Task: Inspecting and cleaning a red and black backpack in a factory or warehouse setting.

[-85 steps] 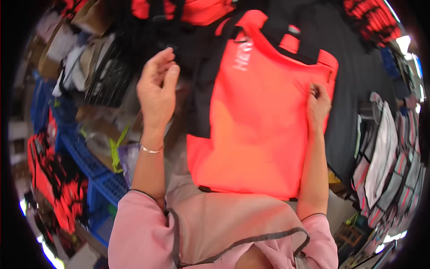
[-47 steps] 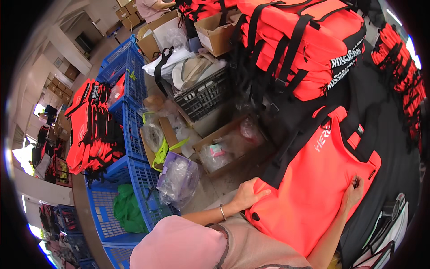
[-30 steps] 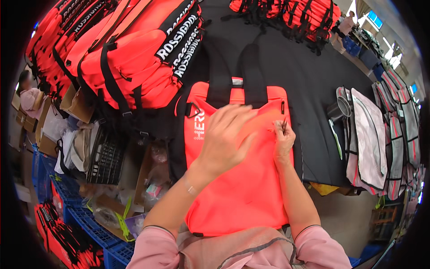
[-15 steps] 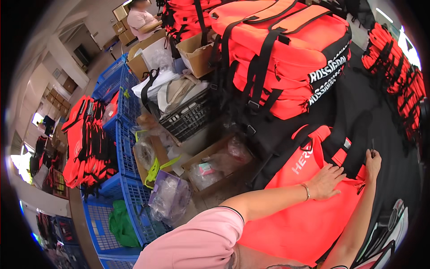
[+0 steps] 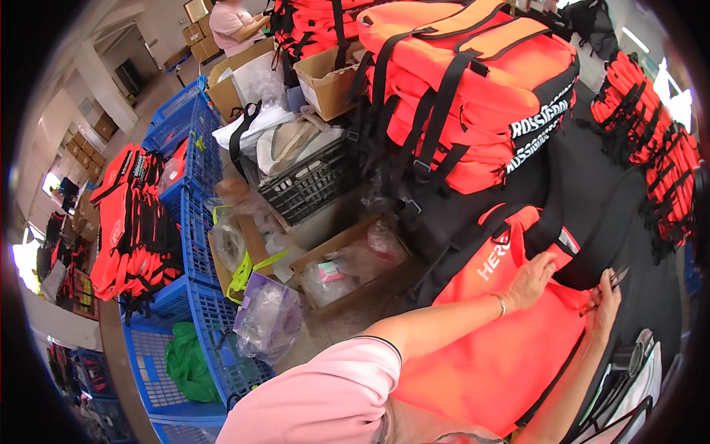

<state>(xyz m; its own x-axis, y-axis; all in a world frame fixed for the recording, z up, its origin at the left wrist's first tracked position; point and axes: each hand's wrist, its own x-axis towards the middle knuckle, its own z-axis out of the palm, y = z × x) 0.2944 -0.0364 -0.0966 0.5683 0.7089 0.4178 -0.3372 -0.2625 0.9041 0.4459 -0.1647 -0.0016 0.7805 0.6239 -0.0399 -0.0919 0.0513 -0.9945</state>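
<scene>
An orange fabric bag [image 5: 488,348] with black straps lies flat on a black table [image 5: 584,177] in front of me. My left hand [image 5: 531,280] rests palm down on its upper part, fingers spread. At the bag's right edge my right hand [image 5: 606,300] pinches a small dark tool, perhaps scissors or snips [image 5: 615,278], against the fabric. A large stack of the same orange bags [image 5: 473,81] stands just beyond on the table.
Blue crates [image 5: 188,311] with orange bags [image 5: 126,222] stand at left. A black crate [image 5: 310,181], cardboard boxes [image 5: 325,74] and plastic bags [image 5: 266,318] crowd the floor. More orange items [image 5: 651,140] lie at right. Another person [image 5: 233,18] stands far back.
My view swung from straight down on the bag to the left over the floor clutter. My left hand slid up the bag toward its strap end; my right hand stays at the right edge.
</scene>
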